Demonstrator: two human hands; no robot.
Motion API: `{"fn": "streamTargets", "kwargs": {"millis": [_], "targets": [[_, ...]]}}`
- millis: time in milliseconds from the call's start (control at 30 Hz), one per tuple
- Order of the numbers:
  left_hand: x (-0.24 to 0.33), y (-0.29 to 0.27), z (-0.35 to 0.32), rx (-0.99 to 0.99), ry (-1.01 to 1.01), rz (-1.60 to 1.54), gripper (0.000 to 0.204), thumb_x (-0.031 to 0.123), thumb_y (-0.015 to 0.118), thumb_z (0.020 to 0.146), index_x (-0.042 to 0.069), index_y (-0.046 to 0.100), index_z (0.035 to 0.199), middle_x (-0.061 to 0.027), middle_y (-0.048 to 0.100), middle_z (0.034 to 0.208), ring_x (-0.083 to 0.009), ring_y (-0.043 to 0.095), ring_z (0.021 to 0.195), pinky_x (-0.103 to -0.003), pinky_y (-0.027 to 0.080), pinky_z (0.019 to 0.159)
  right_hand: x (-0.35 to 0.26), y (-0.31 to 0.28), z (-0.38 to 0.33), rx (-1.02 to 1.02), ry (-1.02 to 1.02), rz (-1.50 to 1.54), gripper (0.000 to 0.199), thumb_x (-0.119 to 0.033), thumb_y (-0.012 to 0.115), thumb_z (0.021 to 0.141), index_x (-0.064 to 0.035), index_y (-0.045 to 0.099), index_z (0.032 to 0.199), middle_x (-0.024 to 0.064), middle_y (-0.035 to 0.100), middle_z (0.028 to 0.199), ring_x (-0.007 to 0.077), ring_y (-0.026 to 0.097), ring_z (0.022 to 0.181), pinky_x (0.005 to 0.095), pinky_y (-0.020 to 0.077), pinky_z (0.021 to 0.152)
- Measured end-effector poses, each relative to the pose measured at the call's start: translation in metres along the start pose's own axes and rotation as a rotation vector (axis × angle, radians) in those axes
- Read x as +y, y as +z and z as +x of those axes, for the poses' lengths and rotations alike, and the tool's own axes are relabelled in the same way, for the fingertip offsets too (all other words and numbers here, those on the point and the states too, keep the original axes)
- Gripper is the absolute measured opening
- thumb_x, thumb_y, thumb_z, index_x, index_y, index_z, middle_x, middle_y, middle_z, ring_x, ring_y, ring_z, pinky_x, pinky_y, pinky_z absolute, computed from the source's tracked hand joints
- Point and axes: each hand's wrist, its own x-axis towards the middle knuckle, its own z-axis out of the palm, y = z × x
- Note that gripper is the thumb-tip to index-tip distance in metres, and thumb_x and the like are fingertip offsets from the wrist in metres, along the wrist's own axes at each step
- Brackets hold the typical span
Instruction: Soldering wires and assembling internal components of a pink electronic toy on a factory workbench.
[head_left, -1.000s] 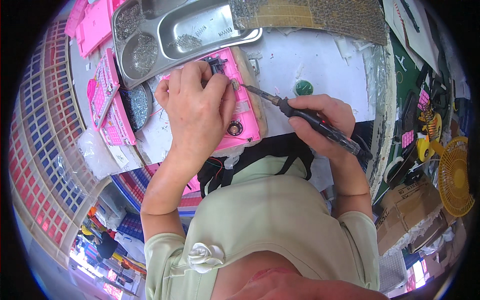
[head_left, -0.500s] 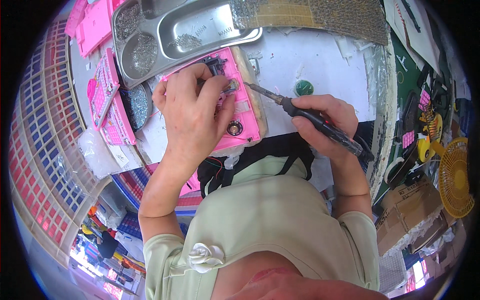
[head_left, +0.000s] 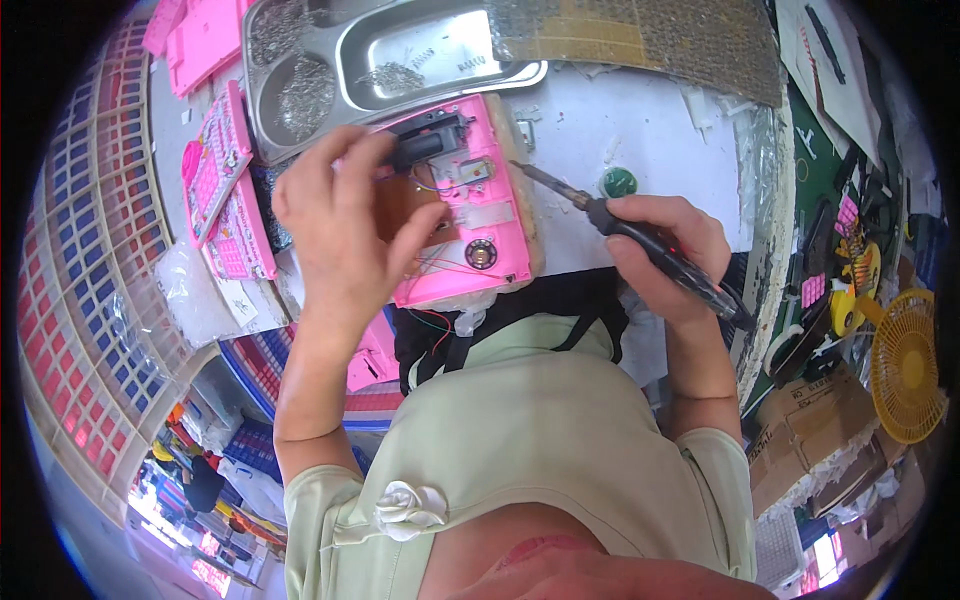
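Before me lies a pink plastic housing point(head_left: 505, 255), its inside facing up, on a pale pad. Fitted in it are a black plastic part point(head_left: 430, 140), a small metal motor point(head_left: 473, 170), a round speaker point(head_left: 481, 254), a brown board point(head_left: 395, 207) and thin wires. My left hand point(head_left: 340, 220) hovers over the housing's left side, open, thumb and fingers apart, partly covering the board. My right hand point(head_left: 680, 240) grips the dark handle of a soldering iron point(head_left: 650, 255). The iron's thin tip points up-left, just beside the housing's right edge.
A steel compartment tray point(head_left: 350, 100) with springs and small metal pieces stands behind the housing. Pink shells point(head_left: 240, 240) are stacked to the left. Right of the housing sits a round green item point(head_left: 619, 182); cardboard point(head_left: 640, 45) lies at the back, a yellow fan point(head_left: 905, 365) far right.
My left hand has opened and drawn back left from the motor area, uncovering the motor, wires and board. The soldering iron has shifted slightly right with my right hand.
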Motion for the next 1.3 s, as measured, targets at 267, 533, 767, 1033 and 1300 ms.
{"fn": "streamTargets", "kwargs": {"millis": [267, 533, 767, 1033, 1300], "targets": [[-0.029, -0.024, -0.023, -0.207, -0.078, 0.046, 0.012, 0.008, 0.078, 0.089, 0.003, 0.075, 0.100, -0.0085, 0.067, 0.084, -0.0206, 0.065, 0.070, -0.032, 0.053, 0.063, 0.000, 0.004, 0.005, 0.020, -0.010, 0.002, 0.029, -0.004, 0.083, 0.082, -0.0007, 0.073, 0.109, 0.0075, 0.073, 0.084, 0.0095, 0.063, 0.066, 0.0229, 0.0490, 0.061], [-0.023, 0.009, -0.018, 0.097, -0.278, -0.607, 0.010, 0.004, 0.078, 0.087, 0.002, 0.076, 0.097, -0.0068, 0.074, 0.088, -0.0147, 0.069, 0.072, -0.027, 0.052, 0.061, -0.013, 0.021, 0.020, 0.038, -0.077, 0.065, 0.032, 0.000, 0.081, 0.081, -0.0005, 0.072, 0.112, 0.0089, 0.075, 0.091, 0.0105, 0.067, 0.073, 0.0234, 0.0520, 0.067], [-0.009, 0.022, -0.013, 0.131, -0.507, -1.057, 0.011, -0.001, 0.076, 0.089, -0.003, 0.074, 0.100, -0.0048, 0.073, 0.088, -0.0083, 0.066, 0.074, -0.021, 0.051, 0.066, -0.029, 0.073, 0.055, -0.053, -0.087, 0.147, 0.048, 0.000, 0.079, 0.085, -0.0009, 0.063, 0.131, 0.0118, 0.073, 0.107, 0.0168, 0.071, 0.093, 0.0297, 0.0574, 0.083], [-0.003, 0.018, -0.013, 0.045, -0.627, -1.155, 0.012, -0.003, 0.073, 0.091, -0.004, 0.071, 0.103, -0.0043, 0.072, 0.087, -0.0096, 0.068, 0.074, -0.023, 0.055, 0.069, -0.026, 0.108, 0.088, -0.127, -0.301, -0.035, 0.057, -0.001, 0.074, 0.082, -0.0145, 0.061, 0.136, 0.0083, 0.071, 0.109, 0.0281, 0.070, 0.095, 0.0351, 0.0550, 0.082], [-0.021, 0.021, -0.019, -0.058, -0.587, -1.136, 0.008, 0.004, 0.077, 0.091, -0.001, 0.075, 0.096, -0.0041, 0.074, 0.083, -0.0088, 0.069, 0.072, -0.024, 0.055, 0.065, -0.018, 0.113, 0.089, -0.144, -0.209, 0.029, 0.056, 0.001, 0.072, 0.084, -0.0153, 0.061, 0.136, 0.0081, 0.071, 0.107, 0.0263, 0.071, 0.092, 0.0357, 0.0557, 0.082]]}}
